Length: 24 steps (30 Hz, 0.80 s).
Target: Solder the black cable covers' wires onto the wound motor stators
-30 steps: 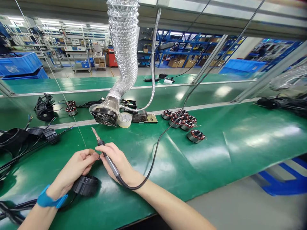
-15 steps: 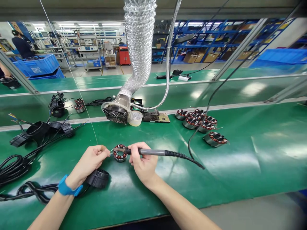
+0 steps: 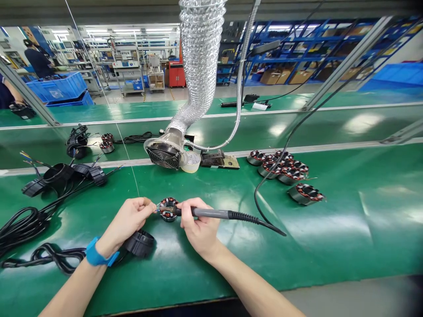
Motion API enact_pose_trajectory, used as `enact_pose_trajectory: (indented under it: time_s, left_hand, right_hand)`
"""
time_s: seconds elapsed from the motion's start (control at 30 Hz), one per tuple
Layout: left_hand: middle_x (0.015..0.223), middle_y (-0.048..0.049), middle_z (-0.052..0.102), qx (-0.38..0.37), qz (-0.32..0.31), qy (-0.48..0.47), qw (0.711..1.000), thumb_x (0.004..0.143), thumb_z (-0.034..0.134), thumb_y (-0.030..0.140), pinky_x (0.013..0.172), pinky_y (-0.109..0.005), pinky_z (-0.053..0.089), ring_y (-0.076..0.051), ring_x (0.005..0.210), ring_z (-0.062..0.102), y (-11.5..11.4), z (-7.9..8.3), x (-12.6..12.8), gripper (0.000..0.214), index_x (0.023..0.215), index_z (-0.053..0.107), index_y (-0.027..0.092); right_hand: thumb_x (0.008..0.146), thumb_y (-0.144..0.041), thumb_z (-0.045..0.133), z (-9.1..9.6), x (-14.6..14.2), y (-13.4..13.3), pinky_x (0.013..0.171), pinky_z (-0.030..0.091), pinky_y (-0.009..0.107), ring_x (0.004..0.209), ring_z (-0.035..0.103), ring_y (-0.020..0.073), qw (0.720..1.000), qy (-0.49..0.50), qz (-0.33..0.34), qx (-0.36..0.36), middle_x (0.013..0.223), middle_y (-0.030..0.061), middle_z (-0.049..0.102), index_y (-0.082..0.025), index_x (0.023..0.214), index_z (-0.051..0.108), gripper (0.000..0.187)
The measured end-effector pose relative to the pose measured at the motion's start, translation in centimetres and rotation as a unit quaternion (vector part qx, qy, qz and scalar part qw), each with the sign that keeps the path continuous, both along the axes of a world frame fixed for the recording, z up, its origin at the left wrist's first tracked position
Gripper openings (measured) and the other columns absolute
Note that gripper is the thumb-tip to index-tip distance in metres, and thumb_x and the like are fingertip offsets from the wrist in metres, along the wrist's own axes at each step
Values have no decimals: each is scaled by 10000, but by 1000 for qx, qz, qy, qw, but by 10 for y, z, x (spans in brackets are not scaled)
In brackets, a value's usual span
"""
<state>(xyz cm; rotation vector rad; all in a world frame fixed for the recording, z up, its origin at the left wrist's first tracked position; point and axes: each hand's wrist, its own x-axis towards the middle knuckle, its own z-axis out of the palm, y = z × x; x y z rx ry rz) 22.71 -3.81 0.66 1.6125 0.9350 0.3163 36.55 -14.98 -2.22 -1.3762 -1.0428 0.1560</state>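
A small motor stator with copper windings lies on the green bench mat in front of me. My right hand grips a grey soldering iron, held level with its tip over the stator's left side. My left hand is pinched shut just left of the stator, holding a thin solder wire that runs up and away. A blue band sits on my left wrist. Under the left hand rests a black round housing with a cable.
A fume extractor fan on a silver flexible duct stands behind the stator, with a tape roll beside it. Several more stators lie to the right. Black housings and cables spread at left. A person stands far back left.
The iron swung from upright to level, with its tip now at the stator. The stator, hidden behind my hands at first, shows between them. My left hand stays pinched.
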Motion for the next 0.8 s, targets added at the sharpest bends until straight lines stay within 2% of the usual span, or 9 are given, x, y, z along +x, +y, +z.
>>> enact_pose_trajectory:
  time_s: [0.23, 0.47, 0.8]
  left_hand:
    - [450, 108, 277, -4, -5, -2, 1000, 752, 607, 539, 410, -215, 117, -58, 406, 203, 1, -2, -3, 388, 742, 565, 153]
    - [454, 111, 267, -7, -8, 1, 1000, 772, 600, 522, 410, -215, 112, -57, 408, 196, 3, -6, -3, 374, 762, 572, 149]
    - [452, 112, 280, 0, -9, 3, 1000, 773, 593, 531, 415, -216, 113, -55, 411, 199, 2, -4, -4, 384, 762, 562, 149]
  right_hand:
    - [932, -342, 494, 1, 0, -1, 540, 517, 280, 461, 580, 148, 1000, -1, -3, -4, 475, -34, 534, -234, 761, 632, 245]
    - [944, -376, 499, 1, 0, 1, 434, 465, 236, 380, 525, 118, 995, 98, -17, 34, 437, -55, 498, -194, 781, 600, 265]
    - [936, -345, 510, -2, 0, 1, 461, 482, 226, 499, 608, 142, 997, 48, -30, 44, 484, -21, 545, -179, 769, 635, 267]
